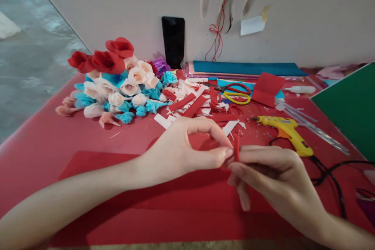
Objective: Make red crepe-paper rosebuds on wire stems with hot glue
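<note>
A narrow piece of red paper (236,147) stands upright between my two hands, apparently rolled or folded. My left hand (187,148) pinches at its left side with thumb and index fingertip. From the other side, my right hand (272,179) grips the lower part between thumb and fingers. Beneath both hands lies a large red sheet (187,199) on the red tabletop (26,164). Just beyond them, red and white paper scraps (196,103) are piled up, with red-and-yellow-handled scissors (237,93) at the pile's right.
Paper flowers (129,86) in several colours heap at the back left. At the right are a yellow glue gun (285,131) with a black cord, clear glue sticks (313,129) and a green board (348,105). A phone (173,43) leans against the back wall.
</note>
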Action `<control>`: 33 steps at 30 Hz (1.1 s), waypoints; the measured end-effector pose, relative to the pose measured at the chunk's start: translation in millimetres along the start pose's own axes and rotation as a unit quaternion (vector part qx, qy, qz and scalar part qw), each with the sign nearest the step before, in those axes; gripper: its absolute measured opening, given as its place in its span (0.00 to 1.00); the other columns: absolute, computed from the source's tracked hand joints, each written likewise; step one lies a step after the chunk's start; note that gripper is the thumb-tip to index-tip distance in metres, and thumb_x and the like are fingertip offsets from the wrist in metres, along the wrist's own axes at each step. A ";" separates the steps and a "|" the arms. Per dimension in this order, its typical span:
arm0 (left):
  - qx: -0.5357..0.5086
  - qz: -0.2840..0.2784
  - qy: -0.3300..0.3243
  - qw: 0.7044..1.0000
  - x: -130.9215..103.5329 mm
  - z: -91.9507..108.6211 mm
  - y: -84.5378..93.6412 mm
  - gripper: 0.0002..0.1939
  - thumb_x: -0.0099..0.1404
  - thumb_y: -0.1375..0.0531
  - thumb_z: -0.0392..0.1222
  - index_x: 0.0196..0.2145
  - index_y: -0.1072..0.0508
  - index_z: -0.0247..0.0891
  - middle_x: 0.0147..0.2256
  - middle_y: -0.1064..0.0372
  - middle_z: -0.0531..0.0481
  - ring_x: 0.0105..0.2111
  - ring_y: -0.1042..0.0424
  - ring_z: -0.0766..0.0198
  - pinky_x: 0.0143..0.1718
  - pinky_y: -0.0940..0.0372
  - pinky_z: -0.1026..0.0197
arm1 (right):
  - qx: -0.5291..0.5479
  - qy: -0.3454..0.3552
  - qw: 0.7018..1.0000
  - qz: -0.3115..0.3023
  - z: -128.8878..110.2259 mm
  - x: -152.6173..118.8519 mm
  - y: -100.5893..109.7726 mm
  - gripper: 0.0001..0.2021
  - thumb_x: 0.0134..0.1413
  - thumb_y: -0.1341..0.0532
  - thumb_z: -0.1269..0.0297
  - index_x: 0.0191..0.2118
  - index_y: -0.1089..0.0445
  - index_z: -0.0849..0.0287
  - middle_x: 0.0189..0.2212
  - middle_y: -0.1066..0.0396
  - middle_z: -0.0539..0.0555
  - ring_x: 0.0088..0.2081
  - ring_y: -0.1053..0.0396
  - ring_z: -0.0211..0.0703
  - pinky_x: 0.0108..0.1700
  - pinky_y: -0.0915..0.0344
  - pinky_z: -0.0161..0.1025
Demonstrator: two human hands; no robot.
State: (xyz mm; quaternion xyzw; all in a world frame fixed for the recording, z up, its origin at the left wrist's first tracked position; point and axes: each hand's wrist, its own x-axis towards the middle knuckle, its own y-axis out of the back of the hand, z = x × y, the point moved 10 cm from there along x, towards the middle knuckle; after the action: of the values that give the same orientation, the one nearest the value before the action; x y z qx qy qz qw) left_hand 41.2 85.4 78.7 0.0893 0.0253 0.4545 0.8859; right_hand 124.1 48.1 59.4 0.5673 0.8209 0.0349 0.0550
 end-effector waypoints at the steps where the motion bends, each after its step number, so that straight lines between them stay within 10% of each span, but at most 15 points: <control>1: 0.000 0.000 0.002 1.000 0.0 -0.2 0.0 0.02 0.55 0.41 0.33 0.25 0.30 0.36 0.28 0.32 0.55 0.31 0.34 0.68 0.36 0.40 0.64 | -0.005 0.002 1.000 0.002 -0.6 -0.5 0.4 0.07 0.51 0.41 0.70 0.24 0.32 0.63 0.18 0.31 0.50 0.15 0.35 0.31 0.19 0.40 0.27; 33: 0.024 0.026 -0.027 0.999 0.1 2.6 5.5 0.03 0.56 0.42 0.34 0.25 0.31 0.35 0.27 0.31 0.54 0.30 0.34 0.67 0.33 0.40 0.62 | -0.032 0.042 0.999 0.011 -9.2 1.0 1.1 0.09 0.54 0.43 0.70 0.24 0.32 0.61 0.17 0.34 0.48 0.16 0.36 0.28 0.20 0.40 0.24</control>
State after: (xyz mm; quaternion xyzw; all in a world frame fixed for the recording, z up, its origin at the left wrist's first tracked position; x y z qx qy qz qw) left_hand 37.2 88.3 82.3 0.1232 0.0097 0.4738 0.8719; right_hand 123.6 49.4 68.6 0.5719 0.8149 0.0861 0.0382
